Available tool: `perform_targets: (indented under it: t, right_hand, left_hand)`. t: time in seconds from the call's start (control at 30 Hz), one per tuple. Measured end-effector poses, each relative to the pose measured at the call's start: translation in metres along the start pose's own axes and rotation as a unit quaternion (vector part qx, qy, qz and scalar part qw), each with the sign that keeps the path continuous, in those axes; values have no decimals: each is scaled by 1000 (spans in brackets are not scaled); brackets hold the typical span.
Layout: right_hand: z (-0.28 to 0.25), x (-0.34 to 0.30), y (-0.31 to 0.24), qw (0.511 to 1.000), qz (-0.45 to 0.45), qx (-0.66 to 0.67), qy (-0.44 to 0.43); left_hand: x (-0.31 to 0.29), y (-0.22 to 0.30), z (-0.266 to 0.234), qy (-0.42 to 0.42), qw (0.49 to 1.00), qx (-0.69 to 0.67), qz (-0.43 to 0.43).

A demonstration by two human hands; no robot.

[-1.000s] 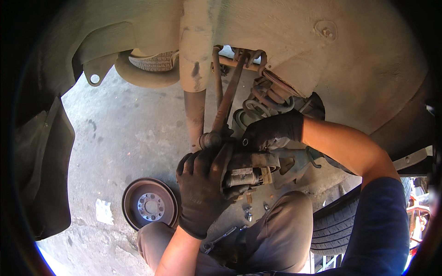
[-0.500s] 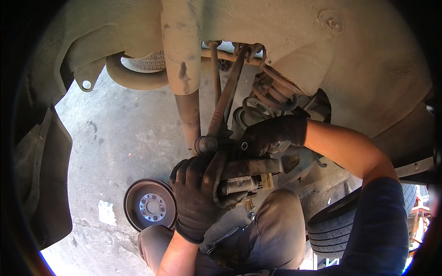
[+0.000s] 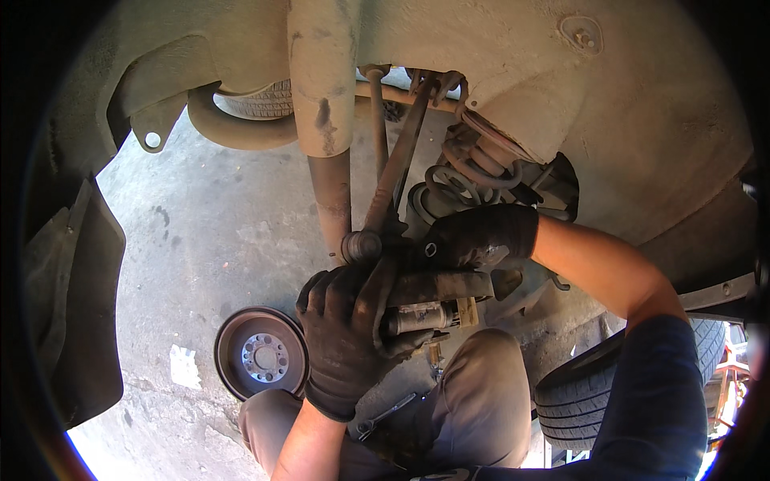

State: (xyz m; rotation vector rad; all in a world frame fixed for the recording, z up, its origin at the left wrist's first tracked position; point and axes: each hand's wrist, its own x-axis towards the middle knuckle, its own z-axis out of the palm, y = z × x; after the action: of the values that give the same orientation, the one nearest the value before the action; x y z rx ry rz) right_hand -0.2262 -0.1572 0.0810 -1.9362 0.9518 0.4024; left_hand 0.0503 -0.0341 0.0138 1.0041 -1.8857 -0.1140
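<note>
My left hand [image 3: 341, 337], in a black glove, wraps round the left side of a drum-brake assembly [image 3: 445, 286] under the car. Its thumb lies below, near a grey metal cylinder [image 3: 419, 317]. Behind and above the assembly is my right hand [image 3: 477, 239], also in a black glove, its fingers curled. What that hand grips is hidden; a small pale ring [image 3: 431, 249] shows at its knuckles. Just above my left hand, a shock absorber [image 3: 329, 192] and a suspension arm with a rubber bushing [image 3: 362, 246] come down.
A brown brake drum [image 3: 226, 353] lies on the concrete floor to the left. A wrench [image 3: 393, 410] rests by my legs. To the right are a coil spring [image 3: 481, 164] and a tyre [image 3: 577, 405]. The car's underbody [image 3: 497, 40] hangs overhead.
Both hands keep their places on and behind the brake assembly. The view has shifted slightly; my right forearm sits a little lower.
</note>
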Motion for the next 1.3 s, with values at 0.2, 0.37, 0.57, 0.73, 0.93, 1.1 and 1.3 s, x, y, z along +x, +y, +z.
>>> perform_targets:
  t: [0.2,0.37,0.57,0.73,0.93,1.1,1.3]
  right_hand:
    - [15,0,24,995,-8,-66,68]
    - [17,15,34,996,15,-25,81]
    - [13,14,22,984,162,49,46]
    - [31,5,31,973,-168,56,149]
    - [28,14,35,956,-249,-21,157]
    - [17,2,13,984,6,130,120]
    - [10,11,11,979,54,187,64]
  left_hand:
    - [0,-2,2,-2,1000,-6,13]
    - [-1,-1,4,18,1000,5,16]
    - [1,0,3,6,1000,21,19]
    - [2,2,0,-11,999,28,17]
    - [2,1,-1,-18,999,17,23]
    - [1,1,-2,-18,999,17,21]
    - [1,3,-4,-28,999,18,7]
